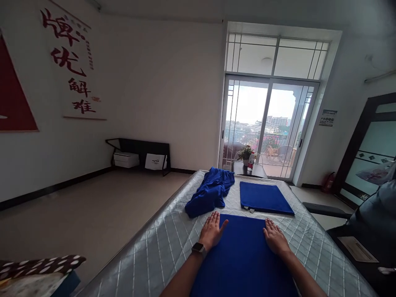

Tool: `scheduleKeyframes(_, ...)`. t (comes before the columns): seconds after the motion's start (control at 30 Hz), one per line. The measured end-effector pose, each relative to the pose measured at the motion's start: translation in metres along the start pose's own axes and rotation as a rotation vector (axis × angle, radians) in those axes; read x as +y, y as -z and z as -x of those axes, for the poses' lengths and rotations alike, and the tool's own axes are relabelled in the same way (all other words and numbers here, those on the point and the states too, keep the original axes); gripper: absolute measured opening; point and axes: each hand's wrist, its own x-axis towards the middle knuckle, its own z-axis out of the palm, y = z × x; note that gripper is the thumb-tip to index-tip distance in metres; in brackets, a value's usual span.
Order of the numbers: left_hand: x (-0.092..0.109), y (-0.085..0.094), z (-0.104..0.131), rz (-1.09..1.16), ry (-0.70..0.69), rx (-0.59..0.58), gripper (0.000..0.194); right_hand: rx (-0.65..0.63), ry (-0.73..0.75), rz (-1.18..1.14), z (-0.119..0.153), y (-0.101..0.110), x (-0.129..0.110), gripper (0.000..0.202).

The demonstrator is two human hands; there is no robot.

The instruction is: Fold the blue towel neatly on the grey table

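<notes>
A blue cloth (243,255) lies flat and smooth on the quilted silver-grey mattress (157,243), running toward me out of the bottom of the view. My left hand (213,230) rests open at its far left corner, palm down with the thumb spread. At the far right corner my right hand (275,237) also lies flat, fingers stretched out. Neither hand grips anything. Just beyond is a neatly folded blue cloth (266,198), with small white tags at its near edge. A crumpled blue cloth (210,192) is heaped to its left.
Behind the mattress stands a small table (258,170) with a potted plant (245,153) and a bottle (251,161). A dark bench (328,210) is on the right, near a person's dark sleeve (377,202). Spotted brown fabric (40,264) sits at the lower left.
</notes>
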Motion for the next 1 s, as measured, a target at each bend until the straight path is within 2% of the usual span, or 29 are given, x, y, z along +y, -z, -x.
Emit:
scheduleKeyframes(0.13, -0.001, -0.002, 0.0, -0.004, -0.01, 0.004, 0.082, 0.006, 0.002, -0.006, 0.011, 0.003, -0.004, 0.065)
scheduleKeyframes(0.37, -0.003, -0.007, -0.002, -0.003, -0.012, -0.012, 0.078, 0.006, 0.012, -0.053, 0.032, -0.008, -0.002, 0.065)
scheduleKeyframes(0.57, -0.002, -0.008, -0.004, -0.036, -0.008, -0.011, 0.073, -0.012, -0.002, -0.054, 0.035, -0.001, -0.003, 0.066)
scheduleKeyframes(0.7, 0.008, 0.001, 0.0, -0.079, -0.034, 0.099, 0.072, -0.008, -0.019, -0.073, 0.036, 0.0, -0.002, 0.065)
scheduleKeyframes(0.77, 0.025, 0.005, 0.003, -0.075, -0.091, 0.132, 0.071, 0.003, -0.028, -0.097, 0.036, -0.001, -0.002, 0.065)
scheduleKeyframes(0.83, 0.053, 0.005, 0.007, -0.04, -0.193, 0.078, 0.071, 0.007, -0.032, -0.121, 0.036, -0.003, -0.001, 0.065)
scheduleKeyframes(0.93, 0.11, -0.005, 0.013, 0.03, -0.369, -0.046, 0.071, 0.008, -0.025, -0.142, 0.035, -0.005, 0.001, 0.065)
scheduleKeyframes(1.0, 0.148, -0.017, 0.014, 0.082, -0.446, -0.081, 0.071, 0.007, -0.003, -0.137, 0.036, -0.006, 0.003, 0.065)
